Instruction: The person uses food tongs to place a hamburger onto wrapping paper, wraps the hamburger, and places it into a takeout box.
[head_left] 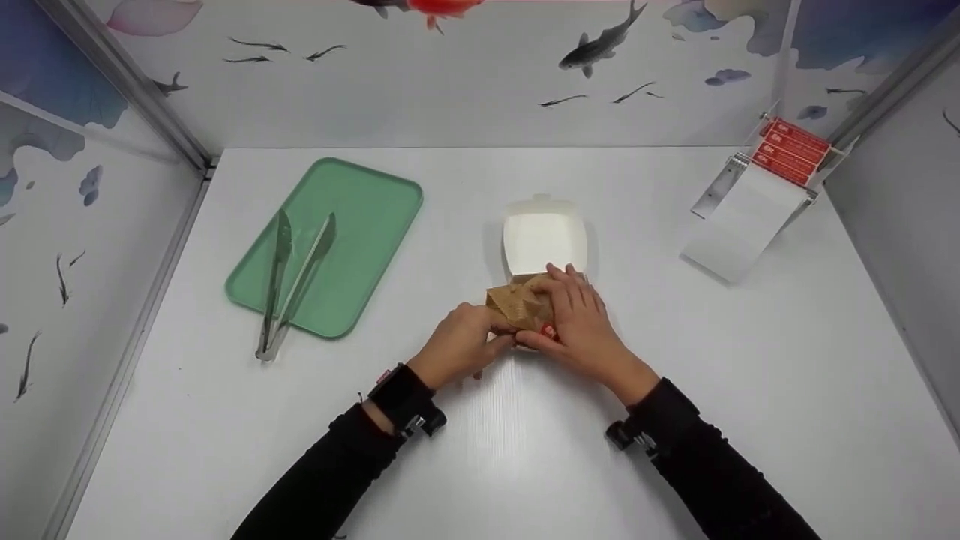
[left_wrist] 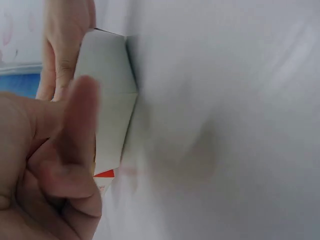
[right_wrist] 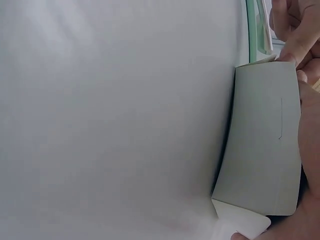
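A white paper clamshell box stands near the middle of the table, its lid (head_left: 545, 238) folded back. In its base lies a bundle in crumpled brown paper (head_left: 517, 304) with a small red patch. My left hand (head_left: 463, 336) pinches the bundle's left side, several fingers curled. From the right, my right hand (head_left: 581, 322) lies over the bundle and the box's edge, fingers extended toward the lid and thumb along the front. Both wrist views show the box's plain front wall (right_wrist: 260, 135) close to the hands. The bundle's underside is hidden.
On the left, a green tray (head_left: 375, 225) bears metal tongs (head_left: 279, 259), whose joined end juts past the tray's near edge. At the back right stands a rack (head_left: 739, 225) with a white sloped front and several red packets (head_left: 791, 154). Patterned panels enclose the table.
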